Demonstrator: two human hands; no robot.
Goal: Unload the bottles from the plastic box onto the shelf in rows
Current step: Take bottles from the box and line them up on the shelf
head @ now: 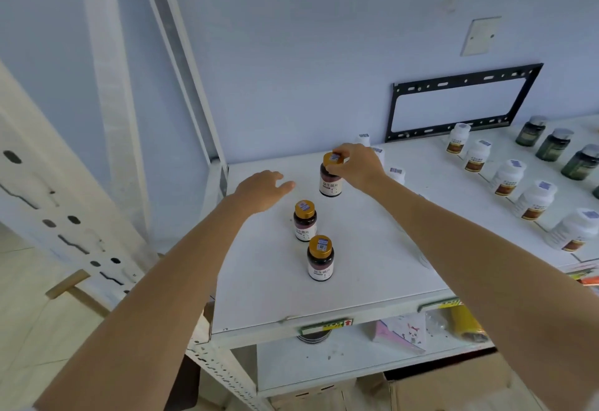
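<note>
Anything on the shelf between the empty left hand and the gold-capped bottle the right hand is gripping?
No. In the head view only bare white shelf lies between the left hand and the bottle gripped by the right hand.

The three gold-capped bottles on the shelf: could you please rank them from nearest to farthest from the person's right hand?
1. The back bottle, gripped at its cap by the right hand.
2. The middle bottle, standing in front of it, slightly left.
3. The front bottle, closest to the shelf edge.
</note>
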